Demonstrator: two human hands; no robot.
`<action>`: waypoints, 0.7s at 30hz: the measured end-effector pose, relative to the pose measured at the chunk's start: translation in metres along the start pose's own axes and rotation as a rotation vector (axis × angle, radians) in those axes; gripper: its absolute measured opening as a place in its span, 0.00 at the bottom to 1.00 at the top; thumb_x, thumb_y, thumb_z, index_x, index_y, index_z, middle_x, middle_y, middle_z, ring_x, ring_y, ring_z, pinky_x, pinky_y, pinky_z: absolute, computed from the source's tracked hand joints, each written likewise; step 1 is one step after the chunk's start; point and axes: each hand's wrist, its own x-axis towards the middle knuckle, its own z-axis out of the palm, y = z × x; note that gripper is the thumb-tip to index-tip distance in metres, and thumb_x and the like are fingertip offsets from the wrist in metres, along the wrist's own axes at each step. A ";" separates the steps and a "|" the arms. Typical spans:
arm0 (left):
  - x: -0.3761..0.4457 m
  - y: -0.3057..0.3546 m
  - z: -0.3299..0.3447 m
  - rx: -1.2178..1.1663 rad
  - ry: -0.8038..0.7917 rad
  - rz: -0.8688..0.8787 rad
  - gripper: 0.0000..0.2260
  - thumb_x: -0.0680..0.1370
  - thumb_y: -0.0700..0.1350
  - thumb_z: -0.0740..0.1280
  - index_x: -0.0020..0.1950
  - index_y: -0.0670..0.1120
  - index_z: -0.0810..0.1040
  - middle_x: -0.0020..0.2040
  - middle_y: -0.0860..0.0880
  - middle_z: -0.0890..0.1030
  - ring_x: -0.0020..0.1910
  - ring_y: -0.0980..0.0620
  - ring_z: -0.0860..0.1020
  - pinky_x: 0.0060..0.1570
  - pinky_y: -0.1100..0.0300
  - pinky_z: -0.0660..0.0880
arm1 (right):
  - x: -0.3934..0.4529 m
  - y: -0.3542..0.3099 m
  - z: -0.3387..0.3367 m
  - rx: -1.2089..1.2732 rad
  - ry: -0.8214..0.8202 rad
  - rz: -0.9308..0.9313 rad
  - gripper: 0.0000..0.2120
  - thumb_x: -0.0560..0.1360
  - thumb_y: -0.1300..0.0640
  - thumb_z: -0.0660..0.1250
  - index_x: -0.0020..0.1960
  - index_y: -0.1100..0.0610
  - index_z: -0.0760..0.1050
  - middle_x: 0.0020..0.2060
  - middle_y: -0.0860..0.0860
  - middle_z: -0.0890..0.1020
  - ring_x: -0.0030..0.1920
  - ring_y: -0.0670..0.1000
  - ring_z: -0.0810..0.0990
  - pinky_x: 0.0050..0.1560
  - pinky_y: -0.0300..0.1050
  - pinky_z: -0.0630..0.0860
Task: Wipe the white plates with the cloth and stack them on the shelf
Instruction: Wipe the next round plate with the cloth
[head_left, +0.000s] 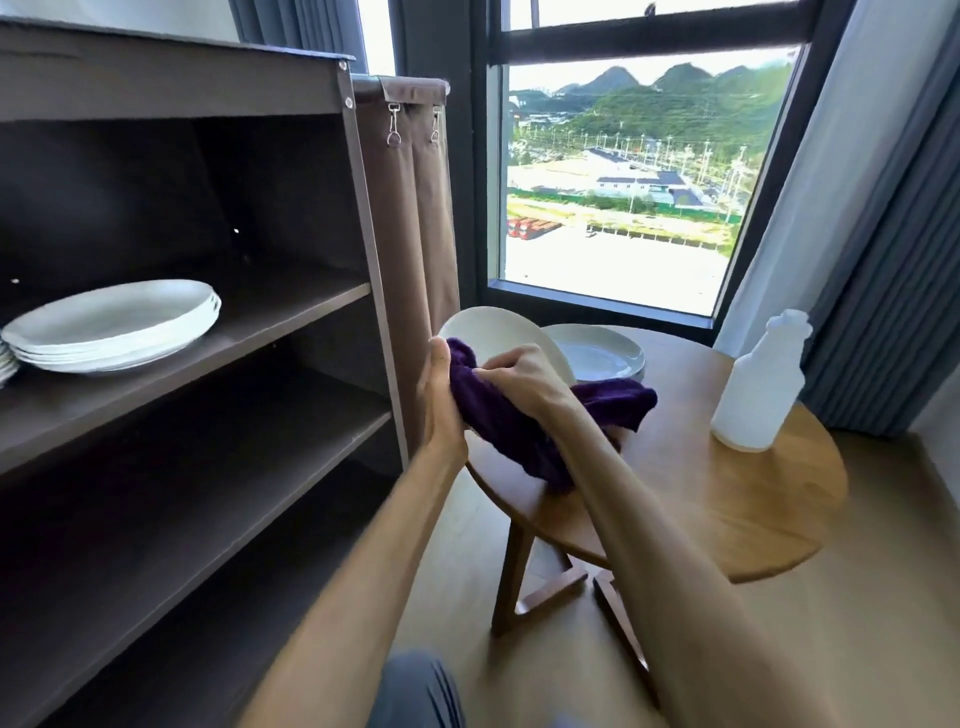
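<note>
Two plates (597, 353) sit on round wooden table (727, 493) by window (623, 182)

A white spray bottle (758, 387) stands on the round wooden table (727, 499).

White plate (493, 332) tilted on edge above the round table, partly draped by the purple cloth (524, 415). More white plates (597, 353) stacked flat on the table behind it. Stack of white plates (111, 325) on the brown shelf (291, 317).
</note>
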 end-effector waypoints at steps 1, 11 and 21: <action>0.002 -0.001 -0.002 -0.020 0.011 -0.010 0.32 0.68 0.76 0.68 0.62 0.55 0.81 0.60 0.42 0.84 0.61 0.40 0.82 0.62 0.39 0.79 | 0.001 0.001 -0.002 -0.058 -0.039 0.040 0.11 0.76 0.54 0.71 0.43 0.61 0.86 0.32 0.53 0.81 0.30 0.45 0.76 0.33 0.39 0.72; -0.013 -0.001 0.003 0.089 0.023 0.171 0.15 0.85 0.50 0.57 0.69 0.55 0.76 0.62 0.46 0.80 0.60 0.46 0.78 0.56 0.49 0.80 | 0.013 0.044 -0.013 -0.470 0.255 0.342 0.10 0.72 0.55 0.70 0.51 0.56 0.75 0.51 0.57 0.82 0.53 0.61 0.81 0.50 0.48 0.75; -0.032 -0.017 0.029 0.128 -0.083 0.068 0.23 0.81 0.61 0.62 0.71 0.50 0.77 0.62 0.43 0.82 0.63 0.43 0.80 0.67 0.40 0.76 | 0.028 0.037 -0.016 -0.152 0.411 -0.014 0.10 0.70 0.49 0.70 0.36 0.56 0.83 0.32 0.53 0.83 0.38 0.55 0.80 0.39 0.45 0.72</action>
